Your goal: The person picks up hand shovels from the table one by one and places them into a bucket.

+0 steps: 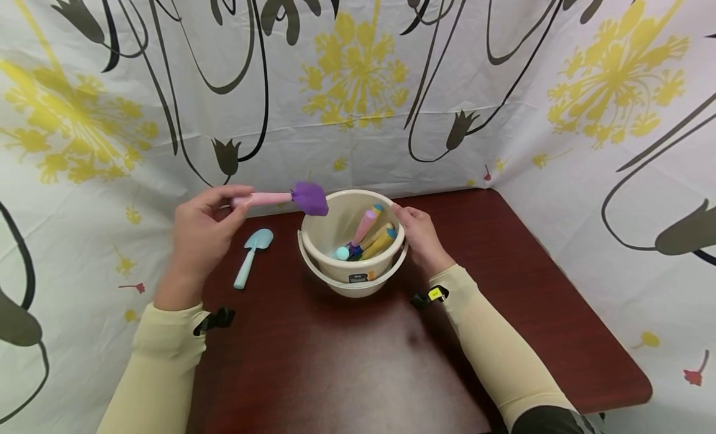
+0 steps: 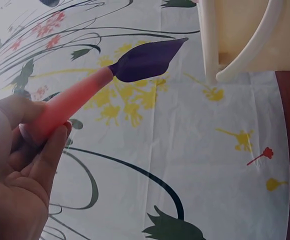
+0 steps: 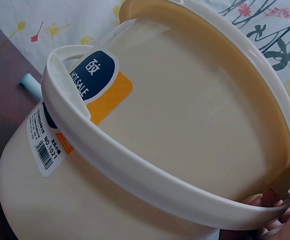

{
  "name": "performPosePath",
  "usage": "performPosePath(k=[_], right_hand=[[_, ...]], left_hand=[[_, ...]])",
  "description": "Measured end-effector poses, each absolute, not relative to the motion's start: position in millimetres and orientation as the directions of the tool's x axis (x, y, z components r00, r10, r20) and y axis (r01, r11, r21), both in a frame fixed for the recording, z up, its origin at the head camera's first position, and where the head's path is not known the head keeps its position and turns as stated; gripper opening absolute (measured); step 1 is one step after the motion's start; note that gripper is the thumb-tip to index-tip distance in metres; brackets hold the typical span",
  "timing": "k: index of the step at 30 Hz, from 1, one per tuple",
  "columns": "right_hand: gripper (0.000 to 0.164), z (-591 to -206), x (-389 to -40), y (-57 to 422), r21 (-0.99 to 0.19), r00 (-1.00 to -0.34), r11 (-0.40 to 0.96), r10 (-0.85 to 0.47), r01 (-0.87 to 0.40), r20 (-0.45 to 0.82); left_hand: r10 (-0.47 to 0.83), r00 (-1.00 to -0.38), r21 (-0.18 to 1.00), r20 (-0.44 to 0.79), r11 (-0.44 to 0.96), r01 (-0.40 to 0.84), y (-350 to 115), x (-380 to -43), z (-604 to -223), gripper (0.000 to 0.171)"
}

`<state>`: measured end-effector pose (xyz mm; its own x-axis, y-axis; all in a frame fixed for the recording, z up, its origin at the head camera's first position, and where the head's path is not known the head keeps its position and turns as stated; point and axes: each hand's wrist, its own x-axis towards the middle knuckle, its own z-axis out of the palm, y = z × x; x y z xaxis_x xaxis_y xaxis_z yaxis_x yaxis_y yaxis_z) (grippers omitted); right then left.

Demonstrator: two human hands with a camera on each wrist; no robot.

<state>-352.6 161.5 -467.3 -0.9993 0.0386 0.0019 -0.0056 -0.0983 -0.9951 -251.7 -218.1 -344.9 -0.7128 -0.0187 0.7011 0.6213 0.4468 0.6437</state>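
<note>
My left hand [image 1: 204, 229] pinches the pink handle of a toy shovel [image 1: 310, 199] with a purple blade. The blade points right, overlapping the left rim of a cream bucket [image 1: 316, 235] in the head view. In the left wrist view, thumb and fingers close on the end of the shovel's handle [image 2: 75, 102]. My right hand [image 1: 422, 235] grips the bucket's rim on its right side; fingertips [image 3: 255, 201] show at the rim in the right wrist view. Inside the bucket lie several toy tools, with a pink handle [image 1: 365, 226], yellow handles [image 1: 380, 243] and a light-blue end [image 1: 342, 253].
A light-blue toy shovel [image 1: 246, 266] lies left of the bucket on the dark red-brown table [image 1: 335, 359]. The bucket's carrying handle [image 1: 313, 269] hangs down across its front. Flower-patterned cloth [image 1: 347, 142] hangs behind and at both sides.
</note>
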Motion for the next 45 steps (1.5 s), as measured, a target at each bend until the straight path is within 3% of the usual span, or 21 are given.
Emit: performPosePath(k=[7, 12, 36, 45], right_hand=[[0.044, -467.2, -351.7, 161.4, -0.995, -0.999, -0.098, 0.034, -0.007, 0.004], [0.044, -467.3, -351.7, 162.2, -0.996, -1.0, -0.094, 0.03, -0.007, 0.004], [0.041, -467.2, -353.0, 162.5, -0.994, -0.999, -0.11, 0.032, -0.009, 0.006], [0.041, -466.9, -352.4, 162.0, -0.994, -0.999, -0.113, 0.031, -0.015, 0.011]], left_hand=[[0.136, -0.654, 0.529, 0.744, 0.478, 0.701, -207.8, -256.9, -344.5, 0.023], [0.213, -0.65, 0.468, 0.73, 0.537, 0.702, -201.9, -260.3, -345.3, 0.022], [0.416, -0.746, 0.397, 0.521, 0.655, 0.643, -169.3, -294.0, -345.9, 0.014], [0.438, -0.804, 0.401, 0.402, 0.705, 0.585, -155.6, -308.3, -345.6, 0.019]])
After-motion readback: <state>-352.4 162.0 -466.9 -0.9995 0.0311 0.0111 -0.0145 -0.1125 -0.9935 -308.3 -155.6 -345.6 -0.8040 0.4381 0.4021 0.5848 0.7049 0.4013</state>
